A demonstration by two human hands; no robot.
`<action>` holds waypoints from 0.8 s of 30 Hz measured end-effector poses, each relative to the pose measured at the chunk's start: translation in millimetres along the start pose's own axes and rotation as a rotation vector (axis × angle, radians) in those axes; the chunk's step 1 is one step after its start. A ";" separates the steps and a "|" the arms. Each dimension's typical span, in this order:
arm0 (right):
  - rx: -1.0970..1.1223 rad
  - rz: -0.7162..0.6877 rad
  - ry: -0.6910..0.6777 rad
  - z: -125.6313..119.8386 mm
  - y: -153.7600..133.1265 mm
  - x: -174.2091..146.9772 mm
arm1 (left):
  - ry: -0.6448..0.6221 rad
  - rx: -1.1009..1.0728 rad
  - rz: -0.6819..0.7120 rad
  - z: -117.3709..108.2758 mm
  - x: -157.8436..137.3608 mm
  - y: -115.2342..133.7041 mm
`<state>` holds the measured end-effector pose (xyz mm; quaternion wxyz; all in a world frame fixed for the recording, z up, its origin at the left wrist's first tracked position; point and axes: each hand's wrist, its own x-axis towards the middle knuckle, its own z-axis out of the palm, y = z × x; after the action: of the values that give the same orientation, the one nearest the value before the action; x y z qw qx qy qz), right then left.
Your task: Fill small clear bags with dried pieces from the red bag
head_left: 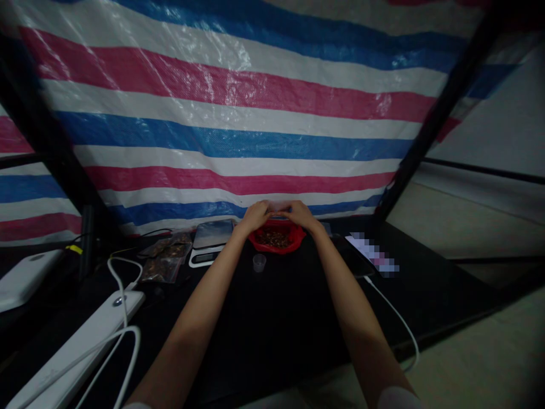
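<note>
Both arms reach forward over the black table to a red bag (293,245), its mouth spread wide around many small brown pieces (273,237). My left hand (256,216) and my right hand (300,215) meet above its far rim, fingers closed toward each other. Between them shows a pale, see-through piece that looks like a small clear plastic bag (279,205); its edges are hard to make out. A small clear plastic cup (259,262) stands on the table just in front of the red bag, to the left.
Left of the red bag are a kitchen scale (208,245) and clear bags of brown pieces (164,257). A white power strip (80,346) with looping white cables lies nearer left. A dark phone (352,255) with a cable lies right. Striped sheeting (255,136) hangs behind.
</note>
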<state>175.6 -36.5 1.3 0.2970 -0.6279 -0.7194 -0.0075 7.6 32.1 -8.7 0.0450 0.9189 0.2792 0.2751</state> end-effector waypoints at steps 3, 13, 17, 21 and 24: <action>0.185 -0.003 0.033 -2.9 0.8 -2.8 | 0.053 -0.105 -0.042 -2.4 -1.1 -1.9; 0.582 0.383 0.090 -33.9 54.7 -43.2 | 0.014 -0.306 -0.075 -51.1 -21.4 -38.4; 0.739 0.686 0.014 -48.9 109.5 -76.3 | 0.040 -0.285 -0.163 -85.9 -51.3 -86.7; 0.673 0.923 -0.007 -48.0 147.4 -97.5 | 0.008 -0.264 -0.337 -113.4 -89.4 -130.9; 0.581 0.978 -0.013 -42.1 154.7 -99.4 | -0.024 -0.267 -0.447 -127.9 -110.5 -149.5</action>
<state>337.1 -109.2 -63.4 0.4221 -0.7803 -0.3193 0.3331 -209.9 89.2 11.0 0.2288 0.8235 0.4361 0.2816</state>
